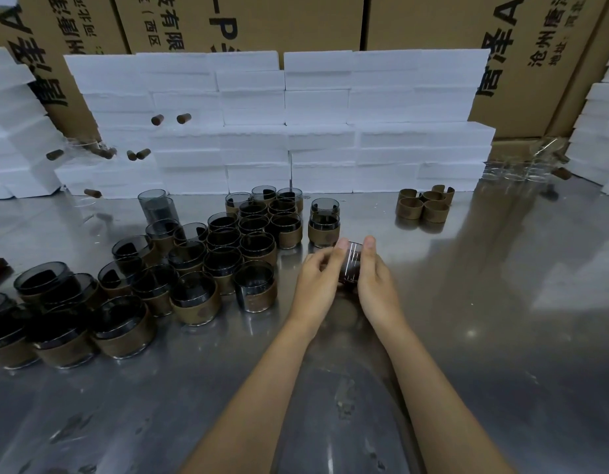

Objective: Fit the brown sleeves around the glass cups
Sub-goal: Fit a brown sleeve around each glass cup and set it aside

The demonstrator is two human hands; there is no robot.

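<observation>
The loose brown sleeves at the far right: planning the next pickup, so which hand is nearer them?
Right hand is nearer; the sleeves lie ahead to its right, with the left hand farther left.

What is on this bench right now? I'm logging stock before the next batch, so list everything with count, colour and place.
sleeved glass cups: dozens, smoky glass with brown bands, clustered left and centre, some stacked.
held glass cup: one, clear, centre, between both hands.
loose brown sleeves: about six, far right of centre.
bare clear glasses: several, far right.
foam blocks: many, white, stacked at the back.
cardboard cartons: several, brown, behind the foam.
metal table: one, silver.
left hand: grip on the cup.
right hand: grip on the cup.
</observation>
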